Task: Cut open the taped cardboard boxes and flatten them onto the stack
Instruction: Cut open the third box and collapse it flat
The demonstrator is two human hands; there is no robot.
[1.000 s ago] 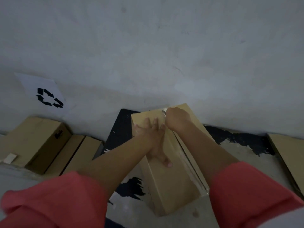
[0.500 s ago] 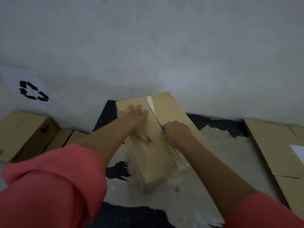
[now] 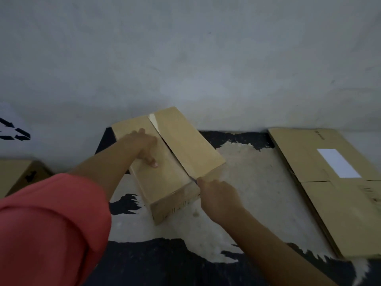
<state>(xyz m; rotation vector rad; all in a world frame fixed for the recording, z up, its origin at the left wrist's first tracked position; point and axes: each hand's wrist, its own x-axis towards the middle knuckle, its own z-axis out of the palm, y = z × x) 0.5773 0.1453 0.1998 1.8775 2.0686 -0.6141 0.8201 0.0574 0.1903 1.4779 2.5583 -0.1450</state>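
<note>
you're in a bare recycling corner: rough grey wall (image 3: 206, 58), recycling-symbol sign (image 3: 14, 131), floor (image 3: 257, 193) with peeling black paint, flattened cardboard (image 3: 321, 174) stacked on your right.

The box (image 3: 165, 172) lies on the floor (image 3: 251, 182) before you, far end at the wall (image 3: 206, 58). Your left hand (image 3: 144, 147) rests on its left flap, your right hand (image 3: 218, 195) holds a cutter (image 3: 194, 180) at its near edge. The flattened stack (image 3: 321, 182) lies to the right, a second box (image 3: 18, 174) far left
</note>
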